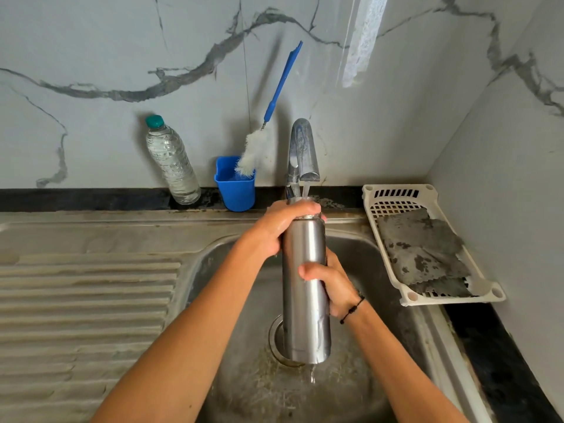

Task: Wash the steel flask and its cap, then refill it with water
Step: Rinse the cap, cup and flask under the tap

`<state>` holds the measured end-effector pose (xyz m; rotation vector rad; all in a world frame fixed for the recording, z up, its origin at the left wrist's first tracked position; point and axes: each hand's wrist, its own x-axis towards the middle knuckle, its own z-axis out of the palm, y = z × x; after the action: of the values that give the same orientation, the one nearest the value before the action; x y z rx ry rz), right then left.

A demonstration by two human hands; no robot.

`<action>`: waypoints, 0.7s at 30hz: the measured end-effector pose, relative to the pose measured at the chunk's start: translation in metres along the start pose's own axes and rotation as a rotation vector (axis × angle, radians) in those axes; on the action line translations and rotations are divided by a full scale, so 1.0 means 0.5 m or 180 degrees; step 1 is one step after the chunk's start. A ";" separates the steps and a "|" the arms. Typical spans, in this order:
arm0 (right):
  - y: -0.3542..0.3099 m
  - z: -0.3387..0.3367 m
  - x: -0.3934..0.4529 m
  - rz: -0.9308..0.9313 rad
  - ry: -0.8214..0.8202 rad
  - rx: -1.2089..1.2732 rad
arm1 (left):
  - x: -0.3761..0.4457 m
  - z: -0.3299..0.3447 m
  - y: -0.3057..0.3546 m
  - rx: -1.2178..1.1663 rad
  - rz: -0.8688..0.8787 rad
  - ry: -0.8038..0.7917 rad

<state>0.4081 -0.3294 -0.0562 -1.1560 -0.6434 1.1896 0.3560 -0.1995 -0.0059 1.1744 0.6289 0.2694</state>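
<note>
Steel flask (305, 288): upright over the sink (381, 270), mouth under the running tap (303, 151).
Left hand (282, 227): wrapped round its neck.
Right hand (331, 285): gripping its middle.

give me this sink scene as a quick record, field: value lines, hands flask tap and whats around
flask: steel flask upright over the sink, mouth under the tap
water: running from the tap onto the flask's top, dripping off its base
left hand: left hand grips the flask's neck
right hand: right hand grips the flask's middle
cap: not in view
back ledge: plastic bottle, blue cup holding a bottle brush
right side: white basket with a grey cloth
</note>
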 end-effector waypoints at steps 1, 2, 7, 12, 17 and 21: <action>0.006 -0.003 0.001 0.0200 -0.0346 0.0385 | 0.001 -0.008 -0.005 -0.0233 0.0025 -0.0399; 0.012 -0.003 0.002 0.0362 -0.0749 0.0765 | 0.002 -0.014 -0.007 -0.0459 0.0037 -0.0820; 0.015 -0.011 0.010 0.0509 -0.1404 0.1228 | 0.000 -0.009 -0.006 -0.0728 -0.0032 -0.1339; 0.023 -0.014 0.001 0.0225 0.0093 -0.0389 | -0.005 0.014 -0.008 0.0544 0.0116 0.0337; 0.048 0.007 0.022 -0.0229 0.1146 -0.1484 | -0.032 0.096 -0.065 0.1339 0.0746 0.2264; 0.024 -0.010 0.021 -0.0275 0.0836 -0.1146 | -0.019 0.079 -0.055 0.0998 0.0534 0.1658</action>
<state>0.4113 -0.3219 -0.0710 -1.5408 -0.7146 0.8484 0.3681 -0.2453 -0.0186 1.4742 1.0560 0.6495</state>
